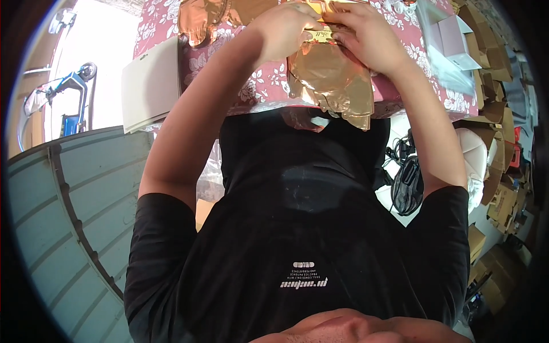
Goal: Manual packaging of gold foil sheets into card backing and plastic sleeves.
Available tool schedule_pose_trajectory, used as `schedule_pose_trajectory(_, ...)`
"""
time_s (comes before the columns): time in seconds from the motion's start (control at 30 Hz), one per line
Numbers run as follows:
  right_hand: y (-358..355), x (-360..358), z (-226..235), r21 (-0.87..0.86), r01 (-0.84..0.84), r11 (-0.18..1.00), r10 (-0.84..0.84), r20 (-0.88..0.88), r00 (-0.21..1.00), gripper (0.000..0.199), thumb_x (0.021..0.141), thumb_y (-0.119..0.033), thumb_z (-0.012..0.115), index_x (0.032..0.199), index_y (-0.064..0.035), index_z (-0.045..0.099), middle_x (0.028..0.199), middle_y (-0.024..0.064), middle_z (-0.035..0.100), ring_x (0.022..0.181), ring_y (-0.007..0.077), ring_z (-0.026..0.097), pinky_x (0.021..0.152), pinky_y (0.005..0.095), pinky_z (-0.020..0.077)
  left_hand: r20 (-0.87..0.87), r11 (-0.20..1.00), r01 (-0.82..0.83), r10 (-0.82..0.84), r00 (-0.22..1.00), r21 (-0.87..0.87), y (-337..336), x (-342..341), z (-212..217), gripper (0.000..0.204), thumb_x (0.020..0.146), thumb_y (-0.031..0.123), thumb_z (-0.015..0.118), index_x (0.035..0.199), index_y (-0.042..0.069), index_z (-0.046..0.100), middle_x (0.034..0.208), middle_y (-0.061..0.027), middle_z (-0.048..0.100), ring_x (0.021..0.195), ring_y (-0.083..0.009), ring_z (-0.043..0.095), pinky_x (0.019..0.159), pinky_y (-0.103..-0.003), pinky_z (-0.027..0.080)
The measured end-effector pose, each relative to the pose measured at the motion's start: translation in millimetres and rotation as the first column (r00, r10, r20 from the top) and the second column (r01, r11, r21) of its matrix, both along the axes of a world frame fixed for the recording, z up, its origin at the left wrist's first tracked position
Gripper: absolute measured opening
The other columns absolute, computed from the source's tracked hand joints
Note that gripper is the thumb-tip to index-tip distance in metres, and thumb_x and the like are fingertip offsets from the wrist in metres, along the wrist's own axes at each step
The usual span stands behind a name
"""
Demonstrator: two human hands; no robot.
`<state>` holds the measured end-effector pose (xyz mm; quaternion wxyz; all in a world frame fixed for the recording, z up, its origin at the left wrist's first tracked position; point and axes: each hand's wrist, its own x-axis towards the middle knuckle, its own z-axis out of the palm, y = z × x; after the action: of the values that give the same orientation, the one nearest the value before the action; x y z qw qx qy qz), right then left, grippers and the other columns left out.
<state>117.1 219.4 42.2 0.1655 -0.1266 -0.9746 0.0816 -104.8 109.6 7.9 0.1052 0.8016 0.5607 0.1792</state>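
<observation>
A flat, shiny gold foil balloon [331,77] lies at the near edge of the table, its crinkled lower part hanging over the edge. Across its upper part runs a yellow strip [321,35] with dark script. My left hand [289,31] grips the strip's left end, thumb and fingers pinched on it. From the right, my right hand [372,34] pinches the other side, fingers bent over the foil. Parts of the foil under both hands are hidden. Beyond my left forearm lies more copper-coloured foil [200,23], crumpled.
The table wears a red cloth with white flowers [266,83]. White card sheets [151,86] stand at its left edge. Clear plastic [449,51] and an open white box [457,37] are at the right. Cardboard boxes [497,134] are piled further right; a black mesh bag [407,186] lies below the table.
</observation>
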Motion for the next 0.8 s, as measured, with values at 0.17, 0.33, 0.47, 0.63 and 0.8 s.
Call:
schedule_pose_trajectory(0.17, -63.9, 38.3, -6.5, -0.057, -0.046, 0.997, 0.039, -0.116, 0.992, 0.072, 0.081, -0.031, 0.088, 0.145, -0.0096, 0.062, 0.151, 0.0151, 0.058, 0.141, 0.0399, 0.052, 0.119, 0.0499, 0.0433, -0.012, 0.999, 0.052, -0.052, 0.999, -0.010, 2.3, -0.8, 7.1, 0.028, 0.084, 0.007, 0.066, 0.108, 0.004, 0.078, 0.118, -0.0188, 0.073, 0.118, -0.0382, 0.066, 0.104, -0.045, 0.052)
schedule_pose_trajectory(0.33, -102.5, 55.3, -8.9, -0.052, -0.068, 0.996, 0.077, 0.198, 0.977, 0.102, 0.067, -0.029, 0.095, 0.157, -0.0133, 0.050, 0.160, 0.0153, 0.049, 0.152, 0.0406, 0.041, 0.124, 0.0555, 0.0376, 0.038, 1.000, -0.029, 0.029, 0.999, 0.011, 0.9, 1.3, 7.3, 0.026, 0.090, 0.009, 0.070, 0.113, 0.004, 0.079, 0.120, -0.0191, 0.072, 0.119, -0.0373, 0.065, 0.106, -0.045, 0.051)
schedule_pose_trajectory(0.47, -90.9, 62.3, -2.9, -0.038, -0.044, 0.998, 0.051, 0.196, 0.979, 0.081, 0.073, 0.000, 0.080, 0.149, -0.0106, 0.057, 0.154, 0.0150, 0.055, 0.146, 0.0395, 0.048, 0.121, 0.0525, 0.0426, 0.035, 1.000, -0.013, 0.013, 0.999, 0.014, 2.2, -2.6, 5.2, 0.025, 0.092, 0.010, 0.072, 0.115, 0.003, 0.079, 0.120, -0.0194, 0.072, 0.120, -0.0378, 0.065, 0.106, -0.045, 0.051)
schedule_pose_trajectory(0.63, -71.4, 60.6, 11.7, -0.219, -0.037, 0.975, 0.073, 0.159, 0.984, 0.052, 0.073, 0.010, 0.067, 0.122, -0.0059, 0.075, 0.122, 0.0158, 0.074, 0.121, 0.0381, 0.067, 0.103, 0.0466, 0.0566, 0.078, 1.000, -0.009, 0.007, 0.997, 0.015, 4.0, -2.5, 5.4, 0.022, 0.092, 0.010, 0.072, 0.112, 0.004, 0.079, 0.120, -0.0192, 0.072, 0.121, -0.0380, 0.064, 0.107, -0.045, 0.051)
schedule_pose_trajectory(0.8, -55.4, 45.3, 31.4, -0.359, 0.150, 0.921, -0.075, 0.214, 0.974, 0.036, 0.089, 0.006, 0.061, 0.121, -0.0039, 0.075, 0.104, 0.0165, 0.076, 0.087, 0.0266, 0.075, 0.080, 0.0368, 0.0601, 0.129, 0.999, 0.045, -0.044, 0.991, 0.000, 1.2, -9.1, 3.8, 0.020, 0.095, 0.011, 0.067, 0.110, 0.004, 0.079, 0.123, -0.0210, 0.070, 0.124, -0.0386, 0.062, 0.109, -0.046, 0.049)
